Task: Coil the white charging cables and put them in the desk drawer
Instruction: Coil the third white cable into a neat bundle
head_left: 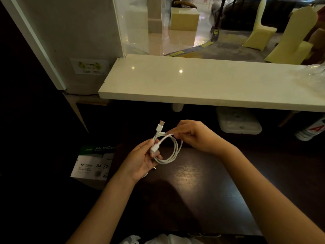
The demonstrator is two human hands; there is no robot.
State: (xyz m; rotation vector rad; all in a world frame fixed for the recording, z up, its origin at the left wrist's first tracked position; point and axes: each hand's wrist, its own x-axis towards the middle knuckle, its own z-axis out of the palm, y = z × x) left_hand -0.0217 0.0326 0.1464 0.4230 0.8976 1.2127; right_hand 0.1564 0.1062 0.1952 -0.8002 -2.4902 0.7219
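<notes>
Above the dark surface [193,173], the left hand [140,161] was clamped on the white cable [173,155] coil's left side. The right hand [195,136], just beyond, pinched its top strand. The USB plug [160,125] stuck up and away, a loose end probably still to tuck in. No drawer showed.

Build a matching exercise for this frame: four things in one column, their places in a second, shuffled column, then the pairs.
Things:
1. white charging cable
2. box of A4 paper
3. pale stone ledge
4. USB plug

Places:
A. low at left, beside the dark desk
B. sticking up above the coil
C. looped between left hand and right hand
D. running across above the hands, below the window

Pairs: 1-C, 2-A, 3-D, 4-B
</notes>
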